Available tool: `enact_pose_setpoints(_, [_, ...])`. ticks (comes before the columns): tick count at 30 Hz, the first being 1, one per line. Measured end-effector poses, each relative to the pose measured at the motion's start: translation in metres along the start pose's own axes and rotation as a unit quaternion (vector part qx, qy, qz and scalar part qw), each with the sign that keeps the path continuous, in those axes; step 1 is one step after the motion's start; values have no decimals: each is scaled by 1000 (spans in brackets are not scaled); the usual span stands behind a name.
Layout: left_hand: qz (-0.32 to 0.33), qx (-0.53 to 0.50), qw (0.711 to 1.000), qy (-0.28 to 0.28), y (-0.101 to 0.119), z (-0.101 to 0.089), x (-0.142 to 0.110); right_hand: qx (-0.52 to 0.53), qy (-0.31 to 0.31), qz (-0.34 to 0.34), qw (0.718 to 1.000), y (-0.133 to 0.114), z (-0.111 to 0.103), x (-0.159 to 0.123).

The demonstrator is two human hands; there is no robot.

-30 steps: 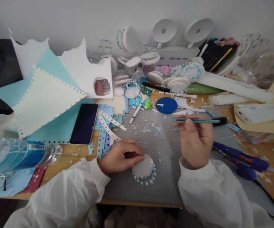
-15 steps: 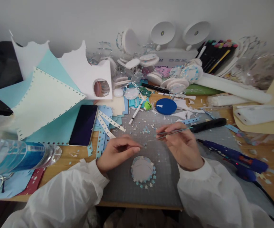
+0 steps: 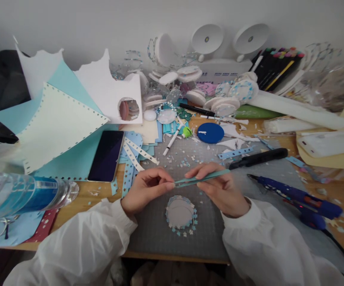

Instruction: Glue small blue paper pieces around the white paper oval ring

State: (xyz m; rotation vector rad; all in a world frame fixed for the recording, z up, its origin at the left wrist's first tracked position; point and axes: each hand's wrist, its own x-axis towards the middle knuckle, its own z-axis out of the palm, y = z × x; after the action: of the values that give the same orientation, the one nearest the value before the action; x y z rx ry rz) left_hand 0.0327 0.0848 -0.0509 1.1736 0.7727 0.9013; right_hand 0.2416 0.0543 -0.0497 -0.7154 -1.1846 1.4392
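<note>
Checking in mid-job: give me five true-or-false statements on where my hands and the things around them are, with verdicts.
1. The right hand holds the teal tweezers. True.
2. The left hand rests on the phone. False: its fingertips are at the tweezers' tips.
3. The star-edged disc lies on the grey mat. True.
4. The blue glue gun is left of the disc. False: it is to the right.
5. The oval blue piece is farther from me than the disc. True.
</note>
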Motion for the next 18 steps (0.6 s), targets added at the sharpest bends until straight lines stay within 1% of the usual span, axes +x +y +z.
enact_pose_setpoints(4, [-20, -23, 999, -17, -1, 0, 0, 9, 3, 23, 1000, 1, 0, 1])
enact_pose_setpoints(8, [-19, -34, 998, -40, 0, -1, -1, 25, -6, 37, 999, 0, 0, 2])
enact_pose_setpoints(12, [-12, -30, 997, -64, 0, -2, -1, 27, -9, 37, 999, -4, 1, 3])
enact_pose_setpoints(14, [-4, -27, 997, -72, 0, -2, -1, 34, 24, 33, 999, -6, -3, 4])
enact_pose_setpoints(16, [6, -29, 997, -69, 0, -4, -1, 49, 89, 24, 995, -11, -10, 7])
enact_pose_setpoints(18, [13, -30, 998, -49, 1, -5, -2, 62, 160, 16, 985, -16, -19, 9])
